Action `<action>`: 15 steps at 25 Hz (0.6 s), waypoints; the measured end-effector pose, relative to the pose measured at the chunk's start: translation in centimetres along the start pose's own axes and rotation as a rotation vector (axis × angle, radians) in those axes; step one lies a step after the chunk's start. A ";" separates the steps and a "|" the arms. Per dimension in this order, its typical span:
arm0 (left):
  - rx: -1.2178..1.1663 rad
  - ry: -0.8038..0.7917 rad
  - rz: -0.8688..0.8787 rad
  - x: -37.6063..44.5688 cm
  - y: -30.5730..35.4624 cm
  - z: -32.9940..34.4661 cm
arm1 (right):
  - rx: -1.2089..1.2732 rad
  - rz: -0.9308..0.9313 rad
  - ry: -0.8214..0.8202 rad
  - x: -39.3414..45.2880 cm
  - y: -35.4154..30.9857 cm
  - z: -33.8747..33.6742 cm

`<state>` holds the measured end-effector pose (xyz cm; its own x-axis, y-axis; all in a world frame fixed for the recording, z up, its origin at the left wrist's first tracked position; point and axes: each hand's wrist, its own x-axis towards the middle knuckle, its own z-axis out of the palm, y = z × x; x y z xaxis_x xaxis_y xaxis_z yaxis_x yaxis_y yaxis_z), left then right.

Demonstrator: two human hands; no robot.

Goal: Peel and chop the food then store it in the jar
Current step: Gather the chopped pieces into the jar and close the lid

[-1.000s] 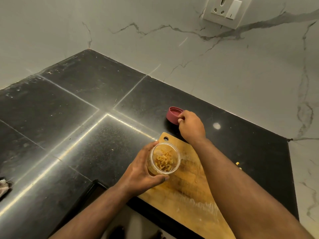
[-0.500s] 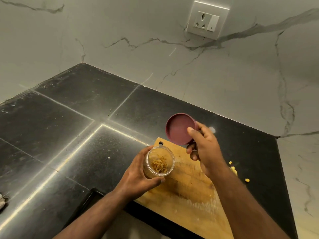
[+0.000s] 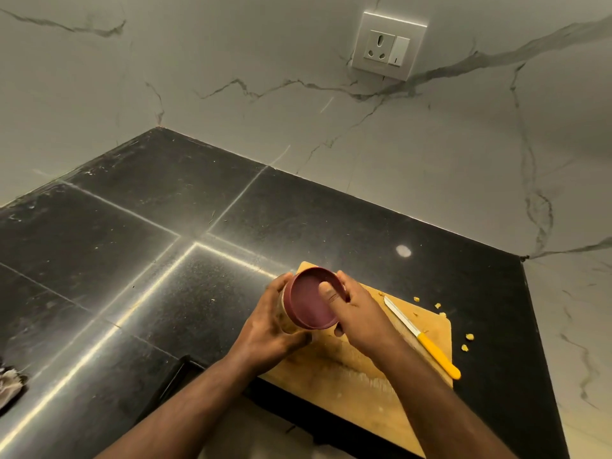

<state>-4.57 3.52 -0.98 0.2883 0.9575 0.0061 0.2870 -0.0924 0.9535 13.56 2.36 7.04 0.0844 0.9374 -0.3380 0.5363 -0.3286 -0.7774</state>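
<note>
One wooden cutting board lies on the black countertop, and everything else is placed from it. Above the board's far-left corner one clear jar is held up in the air, tilted toward the camera. The left hand wraps around the jar's body, fingers curled behind it and the thumb along its lower side. One maroon lid sits against the jar's mouth; whether it is fully seated cannot be told. The right hand grips that lid, thumb pressed on its flat top and fingers curled around its far rim. Yellowish food shows faintly through the jar wall by the left palm.

One knife with a pale blade and a yellow handle rests on the board's right side, blade pointing to the far edge, handle toward the near-right edge. Five small yellow food scraps are scattered on the counter just off the board's right edge, three near its far-right corner and two farther down.

One white wall socket with a switch is on the marble wall well beyond the board. One crumpled cloth lies at the frame's left edge, far from the board.
</note>
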 end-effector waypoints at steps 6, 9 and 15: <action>-0.065 -0.037 0.013 0.2 0.4 0.0 | -0.326 -0.222 -0.045 -0.2 -0.9 0.5; -0.069 -0.102 0.017 0.5 0.6 -0.6 | -0.199 -0.185 0.003 0.1 -0.8 -0.2; -0.775 0.134 -0.222 1.7 3.3 -1.3 | 0.376 -0.097 -0.034 -0.6 0.2 -1.8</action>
<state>-4.31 5.18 2.54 0.1736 0.9603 -0.2182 -0.4026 0.2714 0.8742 15.14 1.94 8.05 0.0171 0.9639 -0.2657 0.1949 -0.2639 -0.9447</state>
